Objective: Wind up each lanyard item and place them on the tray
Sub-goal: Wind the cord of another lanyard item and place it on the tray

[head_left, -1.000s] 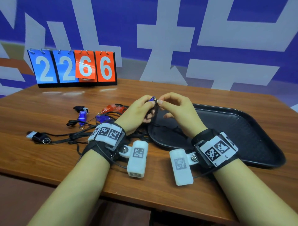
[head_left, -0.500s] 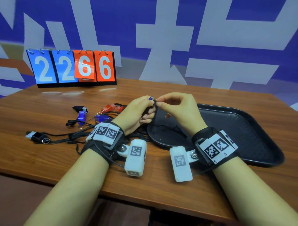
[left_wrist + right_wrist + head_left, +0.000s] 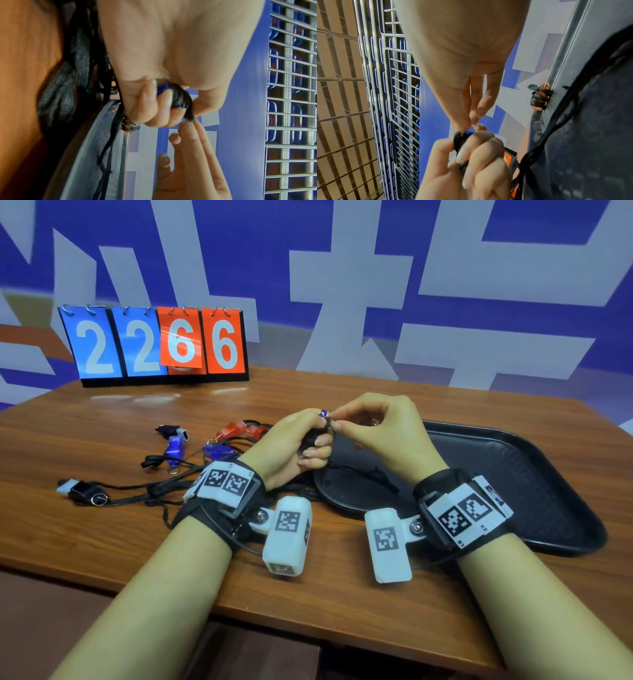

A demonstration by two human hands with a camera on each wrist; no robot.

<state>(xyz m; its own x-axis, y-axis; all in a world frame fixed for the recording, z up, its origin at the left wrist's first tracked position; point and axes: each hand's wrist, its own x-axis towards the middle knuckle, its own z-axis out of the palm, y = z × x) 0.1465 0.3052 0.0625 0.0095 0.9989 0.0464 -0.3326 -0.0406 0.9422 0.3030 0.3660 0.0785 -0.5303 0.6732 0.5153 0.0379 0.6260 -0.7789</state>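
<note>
Wooden tabletop (image 3: 342, 594) lay beneath both hands. Left hand (image 3: 294, 446) clenched a blue whistle (image 3: 163, 88) wound in black lanyard cord (image 3: 181, 98); right hand (image 3: 380, 429) pinched the cord's end at its fingertips (image 3: 462, 124). Under the right hand sat the black tray (image 3: 513, 474); unwound whistles (image 3: 178, 446) lay beyond the left.
</note>
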